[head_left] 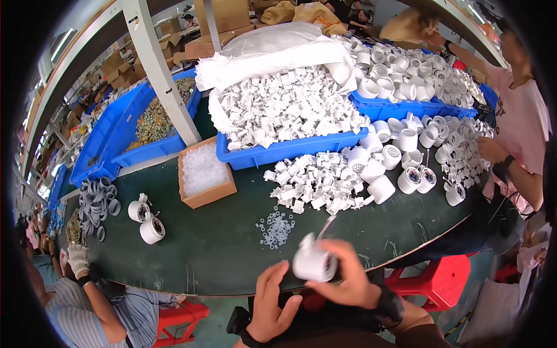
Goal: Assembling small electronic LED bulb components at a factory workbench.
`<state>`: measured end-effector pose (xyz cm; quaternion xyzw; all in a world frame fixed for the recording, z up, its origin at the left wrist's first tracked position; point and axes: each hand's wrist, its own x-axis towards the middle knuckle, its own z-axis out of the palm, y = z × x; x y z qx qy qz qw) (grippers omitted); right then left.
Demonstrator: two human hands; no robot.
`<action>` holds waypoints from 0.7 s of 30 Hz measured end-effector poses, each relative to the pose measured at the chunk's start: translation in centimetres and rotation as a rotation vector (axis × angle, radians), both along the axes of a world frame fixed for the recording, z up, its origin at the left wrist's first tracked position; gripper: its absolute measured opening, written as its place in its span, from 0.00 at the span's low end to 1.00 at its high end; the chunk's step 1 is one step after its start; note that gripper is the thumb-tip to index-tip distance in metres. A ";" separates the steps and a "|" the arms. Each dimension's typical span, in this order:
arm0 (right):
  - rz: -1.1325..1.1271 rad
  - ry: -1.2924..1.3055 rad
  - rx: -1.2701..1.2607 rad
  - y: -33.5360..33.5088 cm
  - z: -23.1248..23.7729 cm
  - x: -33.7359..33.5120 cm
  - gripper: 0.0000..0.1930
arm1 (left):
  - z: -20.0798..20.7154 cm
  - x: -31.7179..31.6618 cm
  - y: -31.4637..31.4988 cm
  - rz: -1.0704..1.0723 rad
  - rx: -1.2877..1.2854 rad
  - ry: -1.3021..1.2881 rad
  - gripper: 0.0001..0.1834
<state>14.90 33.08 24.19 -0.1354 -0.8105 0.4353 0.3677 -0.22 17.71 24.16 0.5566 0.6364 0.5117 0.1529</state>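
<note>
My right hand (354, 279) grips a white cylindrical plastic housing (310, 263) above the front edge of the green table. A thin stem or wire sticks up from the housing; motion blurs it a little. My left hand (271, 303) is held just left of the housing, fingers apart, with nothing in it. Beyond them on the table lies a small heap of translucent rings (276, 229). Behind the rings spreads a pile of small white plastic pieces (313, 185), with several white housings (381, 190) to its right.
A blue tray (290, 150) heaped with white pieces stands at the back, beside a cardboard box (210, 196) of clear bits. Grey rings (96, 200) and two housings (152, 230) lie left. Co-workers sit at left and stand at right. A red stool (432, 281) is near the table's right edge.
</note>
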 end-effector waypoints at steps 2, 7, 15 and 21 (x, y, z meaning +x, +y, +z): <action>0.131 -0.019 0.149 -1.8 -0.8 -1.9 0.36 | -1.0 0.5 0.0 0.044 0.001 -0.076 0.34; 0.402 -0.001 -0.131 -4.5 -2.6 -4.0 0.36 | -1.7 -0.6 -0.9 0.311 0.007 -0.021 0.25; 0.358 -0.091 -0.485 -2.7 0.0 -5.6 0.21 | -0.7 -1.1 -0.8 0.331 0.002 0.152 0.18; 0.332 0.065 -0.302 -3.1 0.9 -5.9 0.09 | -0.5 -1.7 -1.3 0.340 -0.012 0.211 0.11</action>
